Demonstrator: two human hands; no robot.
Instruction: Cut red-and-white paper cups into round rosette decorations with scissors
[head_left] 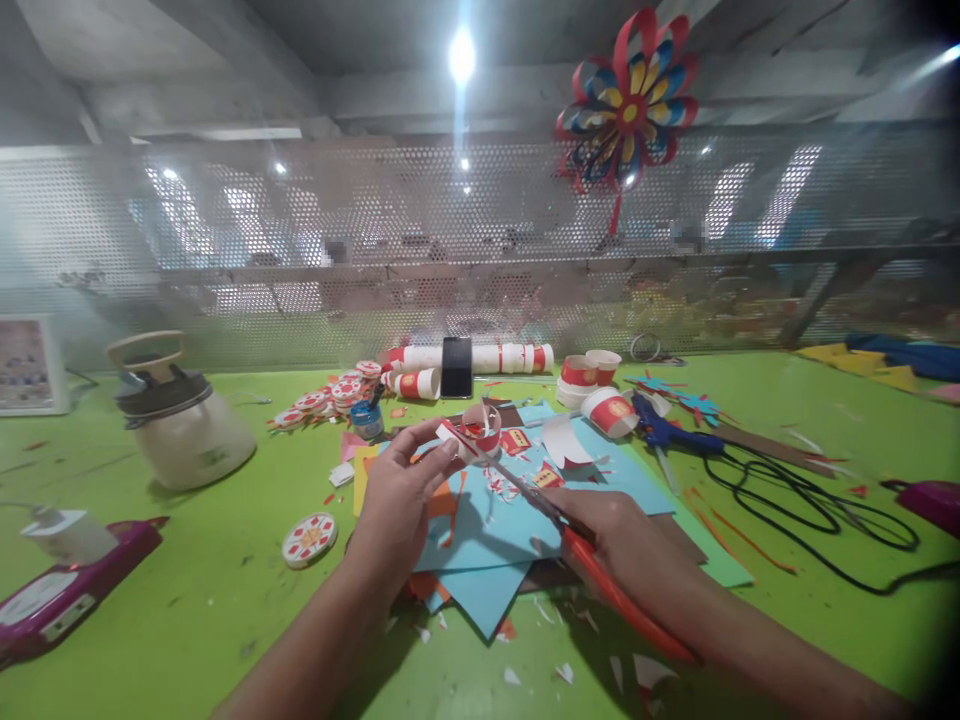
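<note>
My left hand [397, 500] pinches a small strip of white and red paper [448, 434] between thumb and fingers. My right hand [619, 540] is wrapped round the red handles of a pair of scissors [600, 580]. The scissor blades point up and left, with their tips close to the paper strip; whether they touch it I cannot tell. Just behind the blades stands a cut paper cup ring [489, 428]. Beneath both hands lie stacked blue paper sheets [480, 540], strewn with white and red snippets [504, 485]. A decorated white disc [309, 540] rests left of my left hand.
Paper cups [611, 412], a phone [457, 367] and a long tube of stacked cups [495, 357] sit at the back. A blue glue gun [675, 432] trails its black cord on the right. A pot [184, 425] and a purple power strip [82, 590] stand left.
</note>
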